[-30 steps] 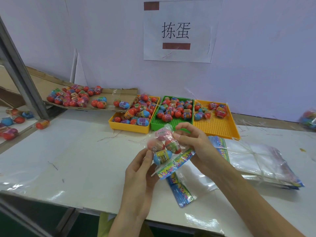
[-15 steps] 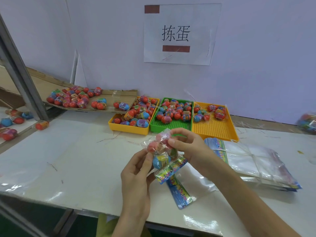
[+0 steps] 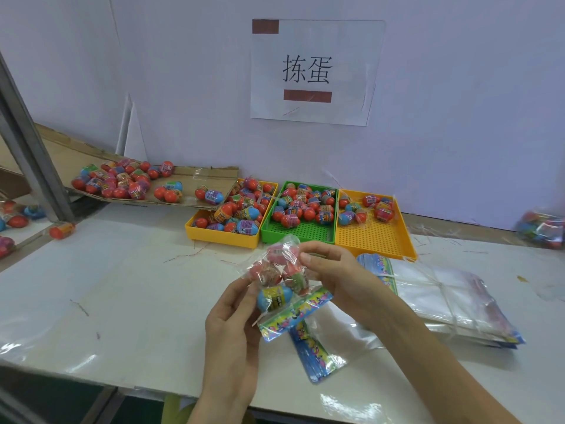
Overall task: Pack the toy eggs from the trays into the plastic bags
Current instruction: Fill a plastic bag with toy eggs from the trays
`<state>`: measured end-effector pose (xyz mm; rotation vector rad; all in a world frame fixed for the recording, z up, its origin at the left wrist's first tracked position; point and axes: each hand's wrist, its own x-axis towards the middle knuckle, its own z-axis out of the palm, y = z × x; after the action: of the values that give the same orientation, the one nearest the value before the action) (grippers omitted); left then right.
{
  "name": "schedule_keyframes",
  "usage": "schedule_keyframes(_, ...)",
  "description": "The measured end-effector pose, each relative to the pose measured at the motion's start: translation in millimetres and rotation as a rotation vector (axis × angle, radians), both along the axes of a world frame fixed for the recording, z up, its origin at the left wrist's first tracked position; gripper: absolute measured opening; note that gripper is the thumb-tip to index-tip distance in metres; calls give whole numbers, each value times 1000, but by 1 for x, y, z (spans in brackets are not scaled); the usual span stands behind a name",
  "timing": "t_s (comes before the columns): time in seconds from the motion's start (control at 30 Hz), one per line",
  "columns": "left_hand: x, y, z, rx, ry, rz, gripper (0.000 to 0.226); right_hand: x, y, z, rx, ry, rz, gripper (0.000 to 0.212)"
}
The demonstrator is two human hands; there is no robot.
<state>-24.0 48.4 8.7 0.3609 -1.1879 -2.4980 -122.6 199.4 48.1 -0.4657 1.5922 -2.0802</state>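
Both my hands hold one clear plastic bag (image 3: pixel 284 276) with a colourful header strip, above the table's front middle. Inside it lie several toy eggs, among them a blue one (image 3: pixel 273 296) and red ones. My left hand (image 3: pixel 232 319) grips the bag from below, near the blue egg. My right hand (image 3: pixel 336 273) pinches its upper part between thumb and fingers. Behind stand three trays with loose eggs: a yellow tray (image 3: pixel 226 235), a green tray (image 3: pixel 301 237) and an orange tray (image 3: pixel 376 240).
A tied stack of empty bags (image 3: pixel 443 295) lies right of my hands, and one loose bag (image 3: pixel 318 353) lies below them. A cardboard ramp (image 3: pixel 128 182) at back left carries more eggs. Filled bags (image 3: pixel 541 229) sit at the far right. A metal post (image 3: pixel 27 148) stands left.
The bag has turned slightly in my hands and come a little closer to me. My right hand's fingers have shifted on the bag's top. The trays stay where they were.
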Motion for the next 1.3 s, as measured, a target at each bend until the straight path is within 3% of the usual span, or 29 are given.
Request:
schedule_keyframes(0.37,-2,0,-4,-35,-3,-21,20,1,-5,-3,-27,13,-61,12)
schedule_keyframes(0.5,-2,4,0,-79,5,-22,48,-1,-4,-6,9,68,-139,22)
schedule_keyframes(0.63,2,11,0,-260,23,59,44,-2,-2,-5,13,52,-82,40)
schedule_keyframes(0.73,2,11,-7,-354,37,109,36,-2,-2,-5,152,213,-124,48)
schedule_keyframes(0.8,2,12,-10,-486,45,113,35,0,1,-1,125,378,-145,51)
schedule_keyframes(0.87,4,15,-9,-638,65,77,43,4,6,3,82,439,-16,50)
schedule_keyframes(0.93,6,18,-6,-711,84,52,38,8,5,6,201,474,93,39)
schedule_keyframes(1.0,8,18,-4,-673,73,66,32,11,1,6,268,479,75,21)
schedule_keyframes(1.1,7,15,-3,-568,46,59,55,10,1,6,220,440,-14,7)
schedule_keyframes(1.2,4,18,-3,-591,3,-34,58,9,3,6,172,416,-91,12)
schedule_keyframes(1.3,2,17,-10,-619,-44,-42,37,7,1,4,215,418,-164,20)
